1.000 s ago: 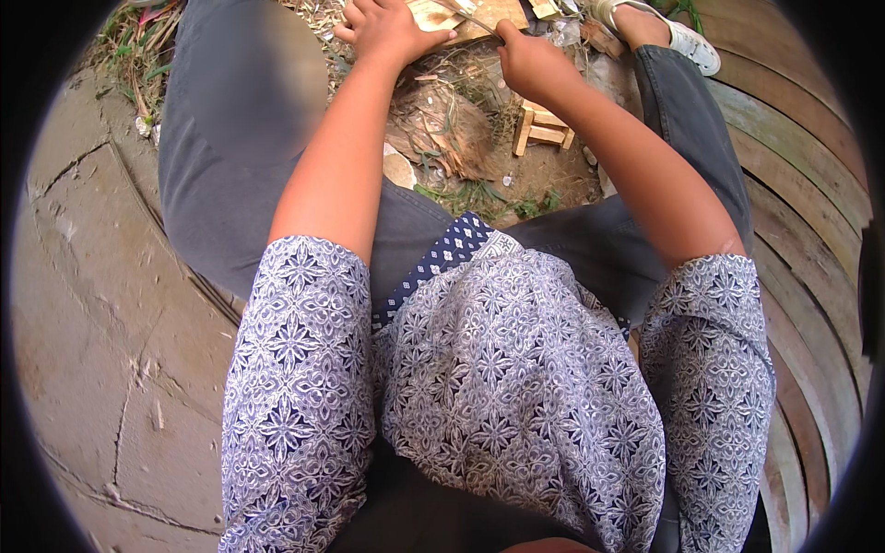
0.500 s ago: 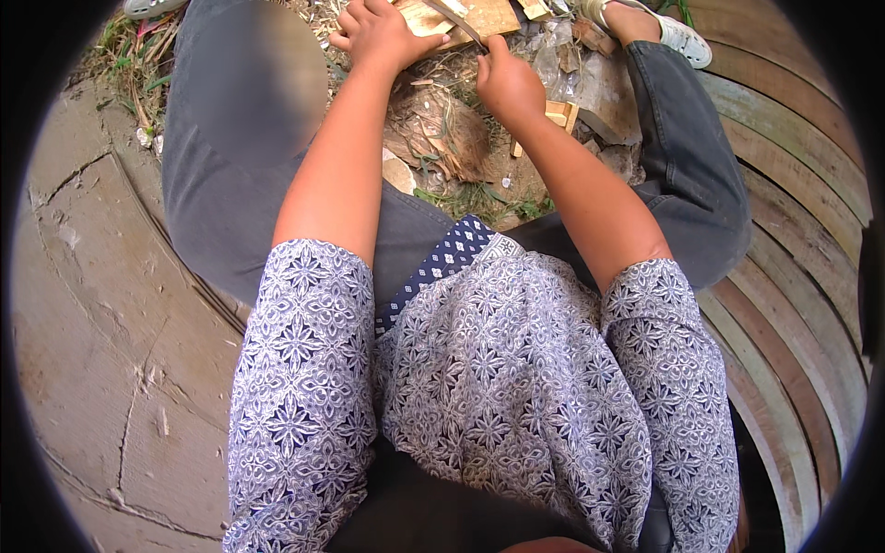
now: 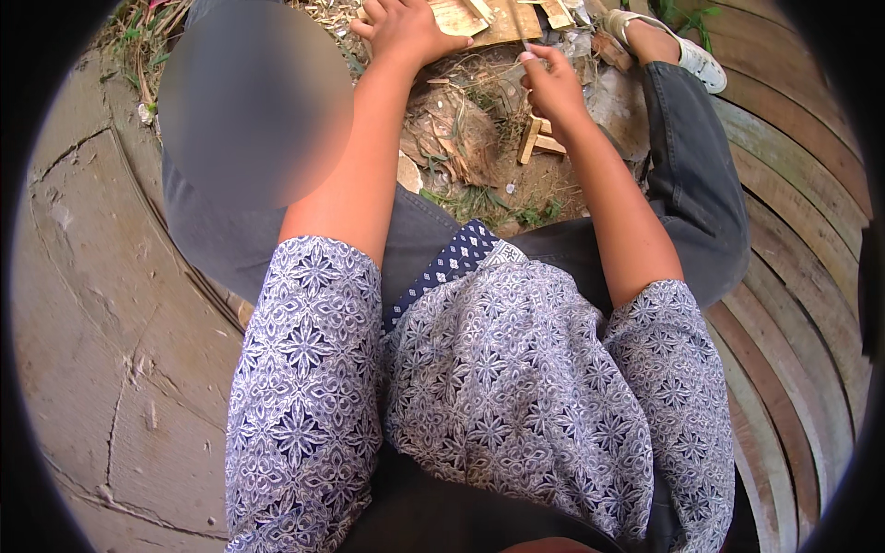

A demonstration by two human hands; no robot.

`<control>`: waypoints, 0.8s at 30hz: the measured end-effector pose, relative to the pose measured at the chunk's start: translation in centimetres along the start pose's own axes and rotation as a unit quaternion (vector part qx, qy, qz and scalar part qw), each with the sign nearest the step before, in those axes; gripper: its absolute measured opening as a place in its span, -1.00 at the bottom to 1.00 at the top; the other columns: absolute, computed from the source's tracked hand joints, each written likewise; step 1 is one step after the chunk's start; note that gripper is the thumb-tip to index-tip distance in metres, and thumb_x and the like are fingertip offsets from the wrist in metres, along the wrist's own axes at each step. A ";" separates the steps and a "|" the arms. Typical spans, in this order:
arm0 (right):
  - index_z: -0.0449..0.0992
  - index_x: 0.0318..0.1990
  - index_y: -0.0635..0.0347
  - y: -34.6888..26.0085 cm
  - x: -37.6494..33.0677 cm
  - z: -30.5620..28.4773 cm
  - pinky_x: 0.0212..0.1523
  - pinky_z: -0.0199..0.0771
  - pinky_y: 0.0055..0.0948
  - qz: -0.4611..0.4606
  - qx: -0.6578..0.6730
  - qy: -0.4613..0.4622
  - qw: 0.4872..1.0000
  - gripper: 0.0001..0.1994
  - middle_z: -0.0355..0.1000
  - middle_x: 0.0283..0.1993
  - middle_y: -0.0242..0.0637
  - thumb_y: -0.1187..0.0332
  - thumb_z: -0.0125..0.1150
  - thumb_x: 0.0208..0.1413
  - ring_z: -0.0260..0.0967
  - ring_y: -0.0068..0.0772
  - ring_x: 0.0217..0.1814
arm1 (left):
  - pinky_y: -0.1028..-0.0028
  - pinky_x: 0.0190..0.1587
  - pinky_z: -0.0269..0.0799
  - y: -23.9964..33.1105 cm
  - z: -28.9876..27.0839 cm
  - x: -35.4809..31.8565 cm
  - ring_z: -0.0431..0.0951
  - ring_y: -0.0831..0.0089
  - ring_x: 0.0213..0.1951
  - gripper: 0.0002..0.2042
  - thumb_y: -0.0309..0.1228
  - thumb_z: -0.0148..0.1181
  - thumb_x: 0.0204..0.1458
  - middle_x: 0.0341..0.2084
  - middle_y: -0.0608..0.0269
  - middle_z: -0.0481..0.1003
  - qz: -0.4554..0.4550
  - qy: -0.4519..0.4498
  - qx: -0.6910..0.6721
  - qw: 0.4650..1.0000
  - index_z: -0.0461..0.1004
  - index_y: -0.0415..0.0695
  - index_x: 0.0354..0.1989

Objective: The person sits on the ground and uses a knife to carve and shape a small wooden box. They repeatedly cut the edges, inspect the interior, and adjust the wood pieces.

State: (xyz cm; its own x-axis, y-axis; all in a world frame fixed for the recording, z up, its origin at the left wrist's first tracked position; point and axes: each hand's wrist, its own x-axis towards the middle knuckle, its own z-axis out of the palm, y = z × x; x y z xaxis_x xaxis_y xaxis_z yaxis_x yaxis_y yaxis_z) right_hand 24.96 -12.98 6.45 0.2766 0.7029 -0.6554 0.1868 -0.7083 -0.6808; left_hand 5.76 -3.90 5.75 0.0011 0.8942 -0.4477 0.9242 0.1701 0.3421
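One flat, tan wooden board (image 3: pixel 505 28) lay on the littered ground, its grain smooth and its near edge straight, with a paler, split-looking wood piece (image 3: pixel 456 17) upon it. Over the board's near left corner spread the left hand (image 3: pixel 403 32), palm down, thumb reaching along the near edge; whether it gripped anything beneath could not be told. By the near right corner, the right hand (image 3: pixel 553 81) was closed around the end of a slim, straight tool (image 3: pixel 518 23), which stretched across the board. Nearer the person, a small, squared wooden frame (image 3: pixel 540 140) stood partly behind the right hand and wrist, beside a rough, fibrous brown chunk of wood (image 3: pixel 452 134) among soil and grass. The picture's top edge cut off the board's far side, the tool's far end and some left fingertips; a round blur hid part of the trousered left leg (image 3: pixel 207 240).
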 end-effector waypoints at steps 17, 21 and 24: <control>0.47 0.12 -0.02 -0.2 0.1 -1.0 -0.14 0.48 -0.16 -0.129 -0.297 -0.036 0.945 -0.64 0.54 -0.33 -0.11 0.07 0.13 0.28 0.54 -0.14 -0.22 | -0.11 0.35 0.01 0.0 0.3 0.0 0.11 -0.05 0.37 0.19 0.13 0.60 -0.39 0.30 -0.09 0.13 0.002 0.016 0.012 1.000 0.03 -0.27 0.36; 0.46 0.13 -0.01 -0.2 0.0 -1.0 -0.11 0.48 -0.15 -0.135 -0.290 -0.036 0.947 -0.64 0.55 -0.30 -0.07 0.07 0.12 0.29 0.54 -0.08 -0.18 | -0.10 0.35 0.01 -0.1 0.4 0.0 0.13 -0.05 0.35 0.18 0.13 0.60 -0.39 0.29 -0.09 0.14 0.010 0.030 0.009 0.999 0.04 -0.27 0.35; 0.46 0.13 0.01 0.3 0.4 -1.0 -0.10 0.48 -0.15 -0.153 -0.279 -0.028 0.947 -0.64 0.55 -0.29 -0.07 0.08 0.11 0.29 0.54 -0.07 -0.17 | -0.10 0.35 0.02 0.1 0.2 0.0 0.14 -0.04 0.34 0.17 0.13 0.60 -0.39 0.28 -0.08 0.16 0.005 0.025 0.010 1.000 0.05 -0.28 0.34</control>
State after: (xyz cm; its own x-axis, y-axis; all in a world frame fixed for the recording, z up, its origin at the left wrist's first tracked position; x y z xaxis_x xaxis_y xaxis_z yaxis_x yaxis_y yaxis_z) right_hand 26.09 -12.95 6.33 0.0807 0.8725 -0.4819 0.7245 -0.3834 -0.5728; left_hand 5.91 -4.00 5.57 -0.0083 0.9153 -0.4026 0.9313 0.1537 0.3303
